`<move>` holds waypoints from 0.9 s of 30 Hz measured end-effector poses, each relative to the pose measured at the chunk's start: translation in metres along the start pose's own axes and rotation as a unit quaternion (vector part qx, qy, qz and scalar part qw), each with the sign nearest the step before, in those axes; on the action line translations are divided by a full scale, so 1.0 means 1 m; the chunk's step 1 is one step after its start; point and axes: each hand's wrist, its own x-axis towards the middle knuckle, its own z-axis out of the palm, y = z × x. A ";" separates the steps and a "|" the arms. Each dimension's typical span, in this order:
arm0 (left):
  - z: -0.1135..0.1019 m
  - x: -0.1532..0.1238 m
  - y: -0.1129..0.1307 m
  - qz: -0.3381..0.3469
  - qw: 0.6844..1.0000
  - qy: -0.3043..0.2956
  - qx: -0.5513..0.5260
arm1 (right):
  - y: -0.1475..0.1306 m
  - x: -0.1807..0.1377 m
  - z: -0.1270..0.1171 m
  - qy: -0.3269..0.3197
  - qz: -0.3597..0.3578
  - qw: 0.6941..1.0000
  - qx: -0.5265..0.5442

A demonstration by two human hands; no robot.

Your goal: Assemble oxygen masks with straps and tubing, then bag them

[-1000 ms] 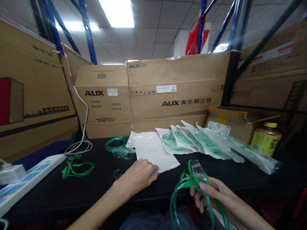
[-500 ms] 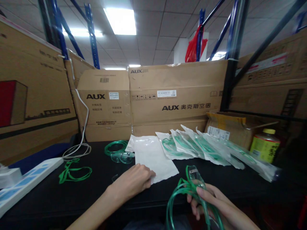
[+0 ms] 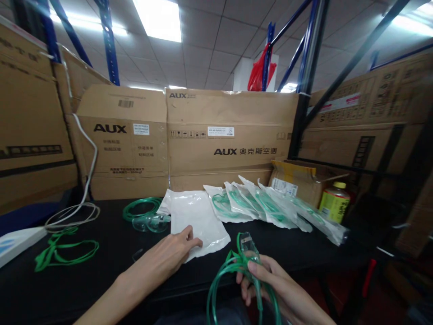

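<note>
My right hand (image 3: 267, 280) is closed around a clear oxygen mask (image 3: 249, 246) with coiled green tubing (image 3: 216, 289), held over the table's front edge. Loops of the tubing hang below the fingers. My left hand (image 3: 179, 246) rests at the lower left part of a white pouch (image 3: 199, 216) lying flat, its fingers bent and apart, touching the surface. Left of the pouch lie another clear mask (image 3: 152, 223) and a coil of green tubing (image 3: 140, 210). A green elastic strap (image 3: 64, 253) lies farther left.
Several filled pouches (image 3: 233, 203) lean in an overlapping row at the right. Behind them stand an open carton (image 3: 301, 180) and a yellow-labelled bottle (image 3: 334, 201). A power strip (image 3: 20, 243) and white cable (image 3: 89, 158) are at the left. Large cartons (image 3: 230, 140) wall the back.
The view has turned right, so the scene sits farther left. My left hand's fingers have spread and lifted from their bunched pose at the pouch. My right hand still holds the mask.
</note>
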 end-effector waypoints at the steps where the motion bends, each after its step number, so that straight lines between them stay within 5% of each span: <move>1: -0.002 -0.001 0.002 0.002 1.000 -0.001 -0.012 | 0.000 0.000 0.000 -0.001 0.001 1.000 0.002; 13: -0.008 0.002 0.007 0.000 0.996 0.022 -0.086 | 0.002 0.002 0.002 -0.007 0.001 1.000 0.007; 27: -0.007 0.001 -0.019 0.046 0.976 0.006 -0.214 | 0.001 0.000 0.004 -0.002 0.006 1.000 0.007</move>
